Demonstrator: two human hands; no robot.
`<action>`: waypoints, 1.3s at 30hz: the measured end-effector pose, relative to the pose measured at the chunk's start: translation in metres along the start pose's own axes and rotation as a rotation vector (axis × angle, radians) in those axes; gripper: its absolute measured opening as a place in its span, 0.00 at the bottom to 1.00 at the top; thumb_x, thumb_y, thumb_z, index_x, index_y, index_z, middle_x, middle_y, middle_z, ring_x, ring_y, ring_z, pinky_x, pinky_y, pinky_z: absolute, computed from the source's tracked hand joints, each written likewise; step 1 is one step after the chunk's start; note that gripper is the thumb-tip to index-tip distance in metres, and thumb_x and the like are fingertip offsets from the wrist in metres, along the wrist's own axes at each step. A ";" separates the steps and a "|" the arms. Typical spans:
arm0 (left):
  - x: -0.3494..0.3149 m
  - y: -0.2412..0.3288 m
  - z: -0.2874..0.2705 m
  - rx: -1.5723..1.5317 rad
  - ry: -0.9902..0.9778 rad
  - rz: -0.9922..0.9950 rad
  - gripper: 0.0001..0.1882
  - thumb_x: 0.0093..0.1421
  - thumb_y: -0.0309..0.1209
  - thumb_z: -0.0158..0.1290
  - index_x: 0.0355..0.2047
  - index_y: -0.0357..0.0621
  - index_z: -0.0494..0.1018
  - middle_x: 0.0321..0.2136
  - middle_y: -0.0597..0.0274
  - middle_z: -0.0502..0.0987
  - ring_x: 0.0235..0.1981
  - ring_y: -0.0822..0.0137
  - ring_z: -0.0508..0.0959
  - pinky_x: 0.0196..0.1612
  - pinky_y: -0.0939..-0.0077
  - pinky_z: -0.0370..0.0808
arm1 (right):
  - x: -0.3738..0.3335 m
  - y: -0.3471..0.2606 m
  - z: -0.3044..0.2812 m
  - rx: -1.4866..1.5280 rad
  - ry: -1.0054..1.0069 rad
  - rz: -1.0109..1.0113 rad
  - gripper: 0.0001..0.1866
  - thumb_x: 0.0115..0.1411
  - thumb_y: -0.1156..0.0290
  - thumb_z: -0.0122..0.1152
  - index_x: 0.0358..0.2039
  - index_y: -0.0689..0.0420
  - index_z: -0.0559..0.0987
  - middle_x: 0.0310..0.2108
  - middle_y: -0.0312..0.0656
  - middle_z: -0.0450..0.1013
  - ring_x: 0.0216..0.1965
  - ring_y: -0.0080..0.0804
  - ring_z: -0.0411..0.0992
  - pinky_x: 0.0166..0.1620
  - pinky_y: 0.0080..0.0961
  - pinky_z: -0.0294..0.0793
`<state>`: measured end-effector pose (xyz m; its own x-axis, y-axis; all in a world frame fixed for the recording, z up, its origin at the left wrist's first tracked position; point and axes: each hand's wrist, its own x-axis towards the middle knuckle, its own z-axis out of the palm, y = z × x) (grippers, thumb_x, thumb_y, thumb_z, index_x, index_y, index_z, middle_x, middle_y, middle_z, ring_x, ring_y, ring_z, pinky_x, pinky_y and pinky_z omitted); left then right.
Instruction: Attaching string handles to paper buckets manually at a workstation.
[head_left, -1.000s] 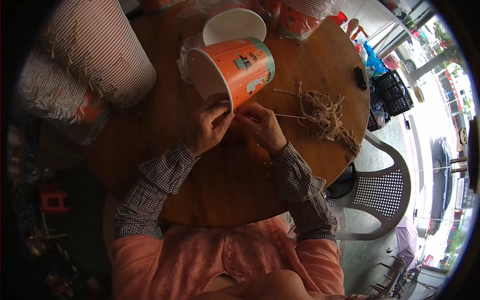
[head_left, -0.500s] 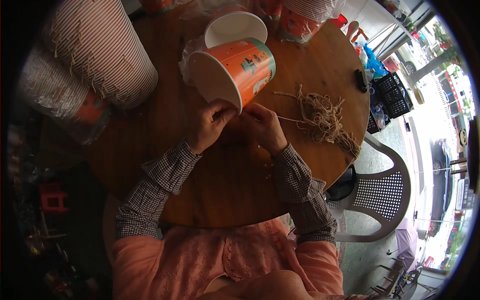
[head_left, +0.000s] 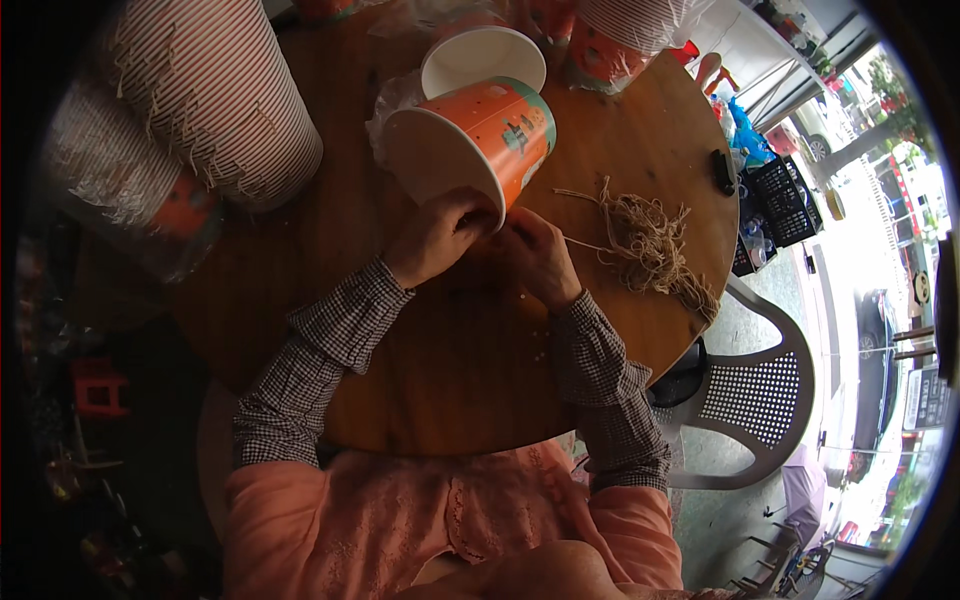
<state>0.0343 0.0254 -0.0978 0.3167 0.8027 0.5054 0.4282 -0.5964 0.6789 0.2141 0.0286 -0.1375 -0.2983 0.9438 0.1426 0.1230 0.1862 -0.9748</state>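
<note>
An orange and green paper bucket (head_left: 497, 125) lies tilted on its side, its white open mouth turned toward me and to the left. My left hand (head_left: 437, 238) is closed on the lower rim, with some fingers inside the mouth. My right hand (head_left: 540, 258) is closed in a pinch at the outside of the same rim, its fingertips partly hidden. A strand of twine runs from it to a loose tan heap of twine (head_left: 645, 240) on the right of the table. How the strand meets the bucket cannot be made out.
Tall stacks of nested paper buckets (head_left: 225, 100) stand at the left, bits of twine hanging from their rims. Another bucket (head_left: 483, 62) lies behind mine, near clear plastic wrap. More wrapped buckets (head_left: 610, 55) stand at the far edge of the round wooden table (head_left: 440, 400). A grey chair (head_left: 755, 395) is at the right.
The bucket has turned a little and shifted slightly right. My left hand has moved farther up into its mouth, while my right hand stays close to the rim.
</note>
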 end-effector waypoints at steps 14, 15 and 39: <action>-0.004 -0.011 0.025 -0.189 0.152 0.032 0.05 0.54 0.21 0.51 0.32 0.38 0.69 0.37 0.55 0.75 0.36 0.59 0.77 0.38 0.68 0.75 | 0.010 -0.011 -0.012 0.040 0.165 0.165 0.08 0.60 0.72 0.56 0.36 0.64 0.76 0.34 0.41 0.75 0.33 0.22 0.73 0.38 0.21 0.73; -0.005 -0.001 0.020 -0.141 0.134 0.097 0.05 0.53 0.21 0.51 0.31 0.38 0.68 0.39 0.55 0.74 0.37 0.58 0.77 0.39 0.67 0.75 | 0.009 -0.017 -0.010 0.011 0.166 0.171 0.08 0.59 0.73 0.56 0.35 0.64 0.76 0.34 0.41 0.75 0.34 0.23 0.73 0.38 0.21 0.73; -0.003 -0.019 0.016 -0.014 0.066 -0.024 0.03 0.55 0.23 0.51 0.29 0.41 0.68 0.23 0.58 0.73 0.26 0.62 0.76 0.29 0.72 0.73 | 0.055 0.037 -0.204 -0.970 0.540 -0.069 0.13 0.56 0.58 0.59 0.28 0.56 0.80 0.27 0.46 0.74 0.32 0.47 0.73 0.37 0.39 0.71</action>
<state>0.0387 0.0337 -0.1207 0.2504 0.8149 0.5227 0.4230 -0.5777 0.6981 0.3953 0.1432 -0.1310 0.0891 0.8741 0.4775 0.8803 0.1552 -0.4483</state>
